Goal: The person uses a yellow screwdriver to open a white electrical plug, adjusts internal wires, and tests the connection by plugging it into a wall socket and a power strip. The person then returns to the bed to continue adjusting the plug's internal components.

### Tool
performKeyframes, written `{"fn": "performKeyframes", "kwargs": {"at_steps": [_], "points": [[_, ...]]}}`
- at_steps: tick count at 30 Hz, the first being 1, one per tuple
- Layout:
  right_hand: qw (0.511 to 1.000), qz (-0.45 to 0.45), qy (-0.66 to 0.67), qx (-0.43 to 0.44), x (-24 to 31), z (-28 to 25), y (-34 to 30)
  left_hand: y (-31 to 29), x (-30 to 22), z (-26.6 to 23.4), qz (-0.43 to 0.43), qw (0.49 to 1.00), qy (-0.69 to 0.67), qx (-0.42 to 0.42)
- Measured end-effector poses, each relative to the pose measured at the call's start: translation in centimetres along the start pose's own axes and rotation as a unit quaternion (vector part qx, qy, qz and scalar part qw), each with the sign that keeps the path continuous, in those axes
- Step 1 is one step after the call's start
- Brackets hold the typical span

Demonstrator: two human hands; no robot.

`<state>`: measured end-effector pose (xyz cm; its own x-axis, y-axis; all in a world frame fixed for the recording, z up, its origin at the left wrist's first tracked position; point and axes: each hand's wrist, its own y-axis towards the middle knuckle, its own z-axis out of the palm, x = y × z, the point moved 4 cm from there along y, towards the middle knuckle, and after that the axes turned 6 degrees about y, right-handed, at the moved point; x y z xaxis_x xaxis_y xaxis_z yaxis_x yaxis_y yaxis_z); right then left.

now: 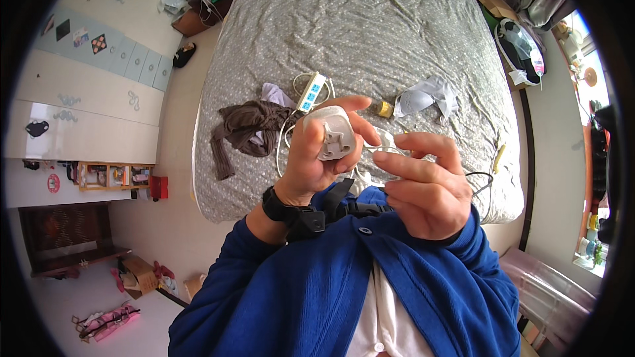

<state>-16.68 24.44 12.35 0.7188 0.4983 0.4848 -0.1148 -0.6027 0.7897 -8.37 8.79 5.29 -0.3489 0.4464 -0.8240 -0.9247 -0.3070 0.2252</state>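
White shell [336, 133] is in our left hand [305, 162], held up nearer us than the power strip [310, 94] and a bit to its right. Grip there is closed around the shell's sides, thumb on the left edge. We've got the hollow face turned up, likely so ribs and round posts are visible and the right hand has access.

Right hand [426, 188] is farther right of the strip, fingertips nearly together by a small white part [385, 137]. Can't tell if we're pinching that part or it's just behind; our fingers block the view.

Strip lies on the bed [344, 33], sockets up, white cord [280, 149] looping down its left side toward us. Brown garment [251, 125] is bunched left of the strip, lavender cloth [278, 94] just beside it. Right of the strip: yellow item [384, 109], then pale grey cloth [426, 97]. None of those block our hands; the loose cord looks like the likeliest snag. Left hand hides part of its run.
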Motion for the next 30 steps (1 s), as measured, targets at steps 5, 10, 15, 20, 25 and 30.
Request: {"fn": "performKeyframes", "kwargs": {"at_steps": [5, 10, 15, 20, 25, 30], "points": [[0.997, 0.078, -0.007, -0.010, -1.3, 1.1, -0.1, 0.7, 0.4, 0.0, 0.009, 0.996, -0.072, -0.049], [0.978, 0.179, 0.081, -0.068, -3.1, 1.8, -0.6, 1.1, 0.6, -0.2, -0.030, 0.985, -0.121, -0.119], [0.952, 0.245, 0.175, -0.060, -4.4, 2.3, -1.1, 1.5, 1.0, 0.3, -0.053, 0.976, -0.205, -0.052], [0.906, 0.301, 0.283, -0.096, -5.1, 2.6, -1.8, 1.7, 1.3, 0.3, -0.073, 0.971, -0.225, -0.033], [0.877, 0.357, 0.309, -0.088, -5.2, 2.6, -2.3, 1.8, 1.3, 0.5, -0.068, 0.982, -0.170, -0.036], [0.827, 0.361, 0.414, -0.118, -5.3, 3.1, -2.5, 1.3, 1.3, 0.9, -0.075, 0.986, -0.140, -0.058]]}}
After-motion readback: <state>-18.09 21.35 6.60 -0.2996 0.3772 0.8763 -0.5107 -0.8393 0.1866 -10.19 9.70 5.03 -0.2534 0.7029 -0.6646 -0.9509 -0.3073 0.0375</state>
